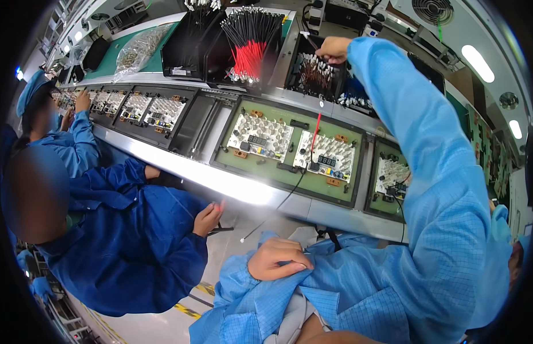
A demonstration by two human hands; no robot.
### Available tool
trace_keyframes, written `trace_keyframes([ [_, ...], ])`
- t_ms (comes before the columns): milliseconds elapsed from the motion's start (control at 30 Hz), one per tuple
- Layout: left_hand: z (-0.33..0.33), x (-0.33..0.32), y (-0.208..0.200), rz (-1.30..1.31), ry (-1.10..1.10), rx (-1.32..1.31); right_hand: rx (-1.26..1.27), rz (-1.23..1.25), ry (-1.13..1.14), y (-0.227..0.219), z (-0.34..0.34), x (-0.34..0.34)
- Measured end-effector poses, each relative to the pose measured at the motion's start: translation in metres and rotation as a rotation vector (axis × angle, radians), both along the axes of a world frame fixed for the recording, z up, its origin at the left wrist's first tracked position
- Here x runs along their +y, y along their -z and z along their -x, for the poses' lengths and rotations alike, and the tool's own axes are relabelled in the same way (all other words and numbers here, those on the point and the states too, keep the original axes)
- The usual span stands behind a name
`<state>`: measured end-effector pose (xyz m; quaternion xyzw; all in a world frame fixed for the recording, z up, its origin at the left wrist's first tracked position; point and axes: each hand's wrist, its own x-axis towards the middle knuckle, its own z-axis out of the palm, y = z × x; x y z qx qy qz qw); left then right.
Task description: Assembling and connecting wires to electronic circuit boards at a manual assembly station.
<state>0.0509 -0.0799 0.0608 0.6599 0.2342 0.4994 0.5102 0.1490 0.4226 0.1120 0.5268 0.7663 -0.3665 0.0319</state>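
Here, beyond two boards [262,135] [335,150], right fingers [325,52] curl over wires [315,73], grip unclear; left [286,268] half-open.

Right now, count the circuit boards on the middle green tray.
2: the left circuit board and the right circuit board, crossed by a red wire; none appears hidden.
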Motion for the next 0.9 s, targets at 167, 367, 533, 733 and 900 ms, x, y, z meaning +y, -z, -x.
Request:
trace_keyframes([
  [167, 0.02, -0.005, -0.053, -0.151, -0.023, 0.15, 0.159, -0.045, -0.257, -0.088, -0.018, -0.09],
  [367, 0.032, 0.022, -0.102, -0.017, -0.704, 0.193, 0.448, -0.102, -0.62, -0.171, -0.033, -0.23],
  [533, 0.024, 0.067, -0.121, -0.054, -0.762, 0.252, 0.468, -0.203, -0.892, -0.17, -0.026, -0.299],
  [733, 0.021, 0.087, -0.105, 0.022, -0.719, 0.104, 0.5, -0.537, -0.894, -0.144, -0.028, -0.295],
  [900, 0.026, 0.097, -0.079, 0.097, -0.776, 0.181, 0.581, -0.391, -0.848, -0.122, -0.044, -0.26],
])
